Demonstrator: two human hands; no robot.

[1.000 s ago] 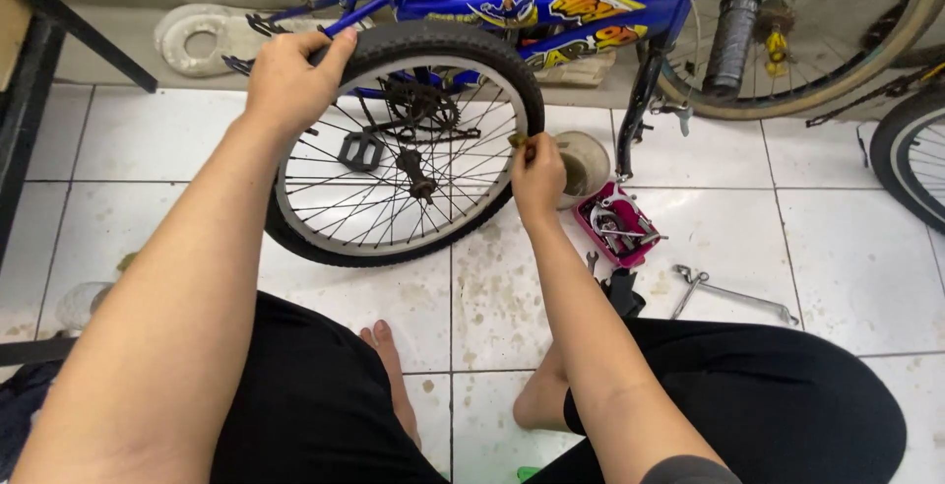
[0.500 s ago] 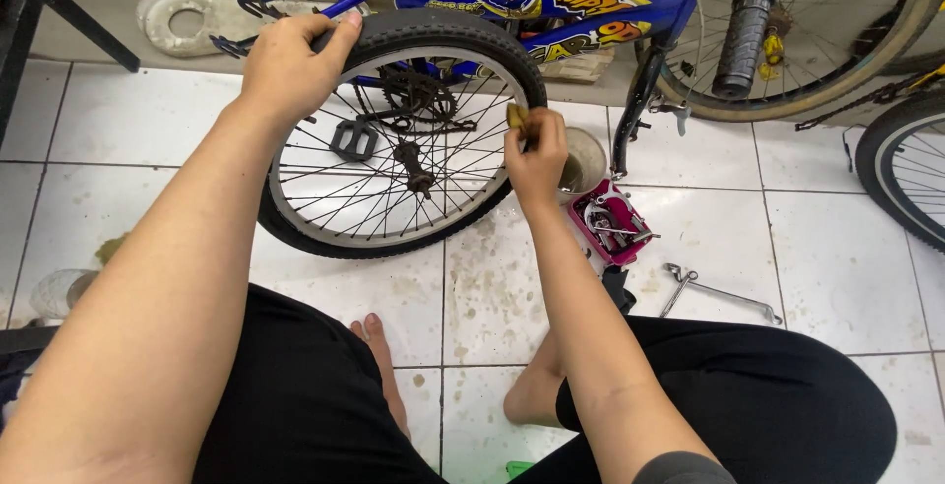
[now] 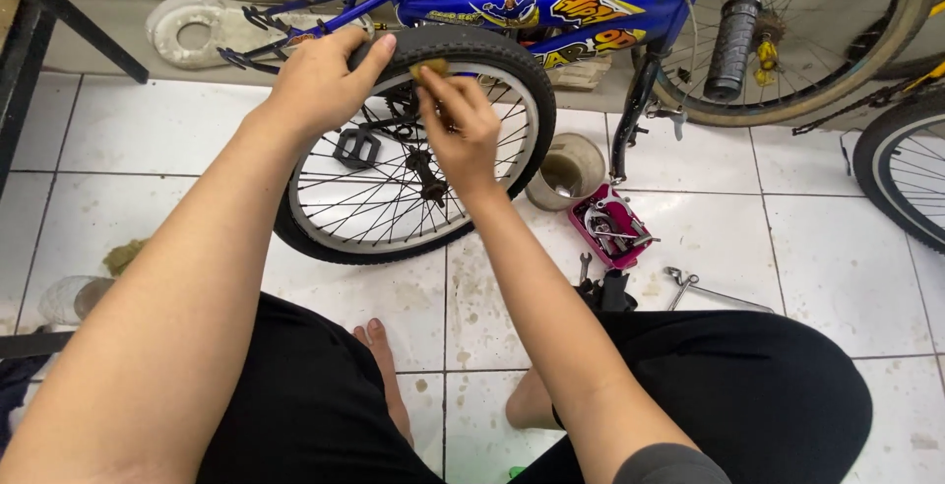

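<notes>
1. Wheel of the small blue bike stands upright on the tiled floor, right in front of the seated person.
2. Left hand sits on top of the tyre, fingers clenched over the rubber.
3. Right hand is just beside it, fingers pinching a small yellowish pad against the tyre's top.
4. Pink tray of tools lies on the floor to the right, near a spanner.

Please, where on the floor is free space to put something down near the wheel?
Bare tiles lie left of the bicycle wheel, below the white chain guard. Another bare patch lies right of the pink tool tray, past the wrench. It is crowded between wheel, cup and tray.
</notes>
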